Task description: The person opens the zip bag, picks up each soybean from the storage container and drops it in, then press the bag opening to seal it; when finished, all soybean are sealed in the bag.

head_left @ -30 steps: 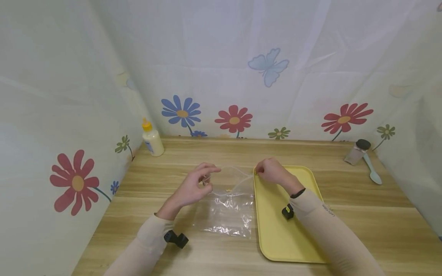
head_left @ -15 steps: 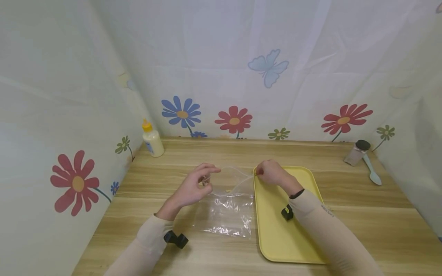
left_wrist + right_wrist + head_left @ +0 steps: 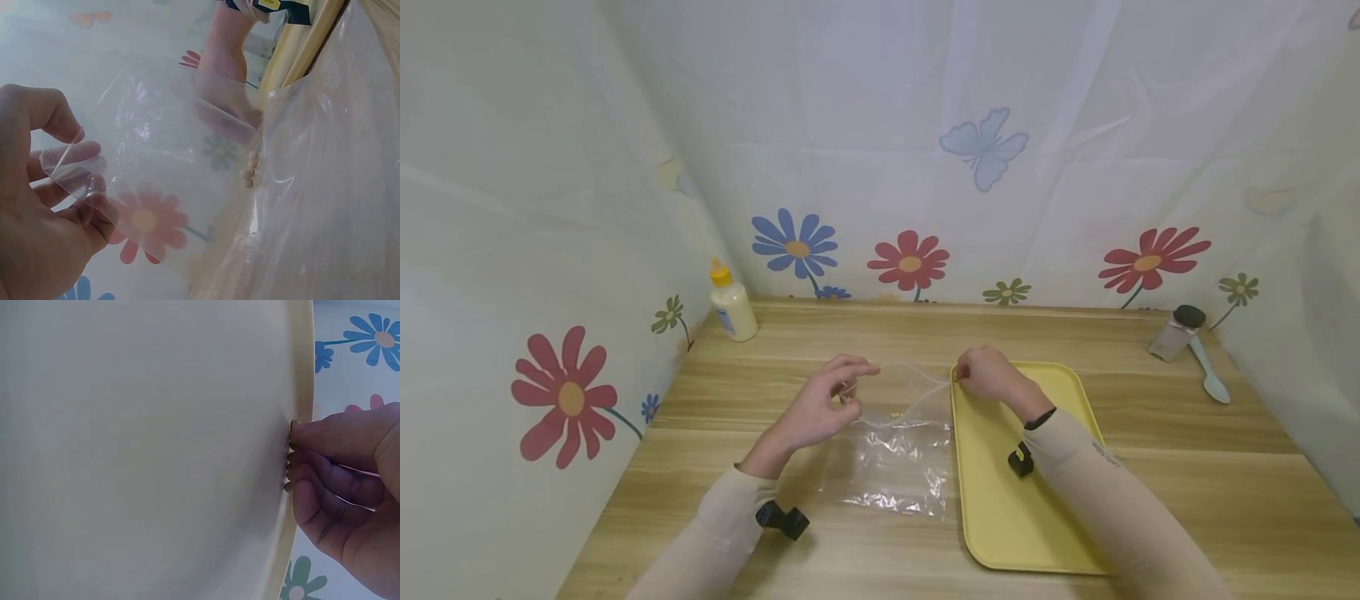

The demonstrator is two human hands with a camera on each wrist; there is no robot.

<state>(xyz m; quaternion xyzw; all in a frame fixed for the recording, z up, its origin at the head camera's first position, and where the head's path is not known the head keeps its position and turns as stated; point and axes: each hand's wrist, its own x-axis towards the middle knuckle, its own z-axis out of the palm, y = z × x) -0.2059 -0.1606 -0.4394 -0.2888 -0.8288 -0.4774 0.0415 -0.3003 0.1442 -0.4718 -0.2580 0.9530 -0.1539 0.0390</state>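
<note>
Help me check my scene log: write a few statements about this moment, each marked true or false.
1. The left hand is at the mouth of the bag. True.
2. The bag lies in the tray. False: it is left of the tray.
3. The bag is sealed. False: its mouth gapes open.
4. Beads line the tray's rim by the right hand. True.
5. The spoon lies beside the jar. True.
6. The bottle's cap is green. False: the bottle has a yellow cap.

Yellow tray (image 3: 1007, 517), clear bag (image 3: 895, 467), wood-grained table (image 3: 1225, 475), flower-patterned white curtain (image 3: 865, 108)
</note>
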